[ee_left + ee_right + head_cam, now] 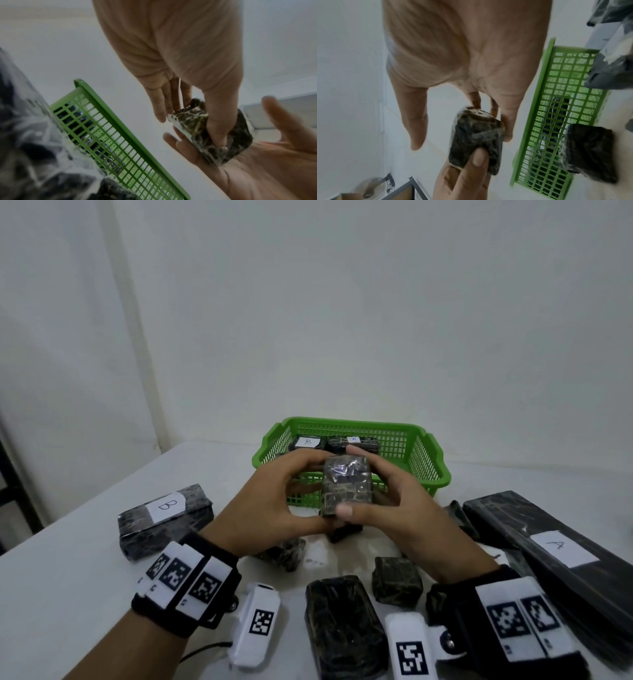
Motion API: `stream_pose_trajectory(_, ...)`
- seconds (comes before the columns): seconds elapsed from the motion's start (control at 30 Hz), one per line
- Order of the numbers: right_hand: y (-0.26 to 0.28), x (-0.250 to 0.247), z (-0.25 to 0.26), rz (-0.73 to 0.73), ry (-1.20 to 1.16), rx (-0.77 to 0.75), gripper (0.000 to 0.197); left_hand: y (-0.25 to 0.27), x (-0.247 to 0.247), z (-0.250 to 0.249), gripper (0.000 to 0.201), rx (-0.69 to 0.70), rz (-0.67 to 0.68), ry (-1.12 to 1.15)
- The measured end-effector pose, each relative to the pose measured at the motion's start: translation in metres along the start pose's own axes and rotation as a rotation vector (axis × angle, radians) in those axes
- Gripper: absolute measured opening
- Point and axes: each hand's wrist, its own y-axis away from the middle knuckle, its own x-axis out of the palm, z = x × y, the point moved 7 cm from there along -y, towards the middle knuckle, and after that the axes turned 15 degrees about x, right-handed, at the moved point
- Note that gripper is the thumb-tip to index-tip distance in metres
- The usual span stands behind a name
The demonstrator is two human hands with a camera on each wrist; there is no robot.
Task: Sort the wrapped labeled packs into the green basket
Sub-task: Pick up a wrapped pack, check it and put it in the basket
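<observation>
Both the left hand [274,501] and the right hand [394,505] grip one small wrapped pack [346,486] before the green basket [430,460], probably searching its label before dropping it inside.

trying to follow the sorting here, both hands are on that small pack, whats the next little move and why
Probably turn the small dark plastic-wrapped pack to find its label: both hands grip it before the green mesh basket, and no label shows on its visible faces.
</observation>
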Motion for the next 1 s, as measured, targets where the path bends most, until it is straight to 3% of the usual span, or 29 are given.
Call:
stream_pose_trajectory(0.1, -0.004, 0.001, -0.003, 0.001, -0.154, 0.071, 0.096, 0.000, -0.004, -0.002, 0.064, 0.036, -0.009, -0.026)
stream_pose_trajectory(0.2, -0.004, -0.001, -0.004, -0.116, -0.200, 0.068, 0.047, -0.002, -0.003, -0.008, 0.065, 0.073, 0.027, -0.048)
stream_pose_trajectory(0.27, -0.004, -0.004, -0.006, -0.172, -0.164, 0.053, 0.027, -0.003, -0.002, -0.010, 0.066, 0.082, 0.047, -0.063)
stream_pose_trajectory(0.47, -0.005, 0.004, -0.006, -0.039, -0.170, 0.061, 0.050, -0.004, -0.008, -0.011, 0.064, 0.108, 0.001, -0.010)
stream_pose_trajectory(0.83, -0.004, -0.005, 0.000, -0.102, -0.178, 0.001, 0.044, -0.003, -0.002, -0.018, 0.058, 0.122, 0.051, 0.003)
stream_pose_trajectory(1.0, -0.003, 0.007, -0.002, 0.036, -0.193, 0.035, 0.045, -0.002, -0.012, -0.015, 0.061, 0.104, -0.016, 0.047)
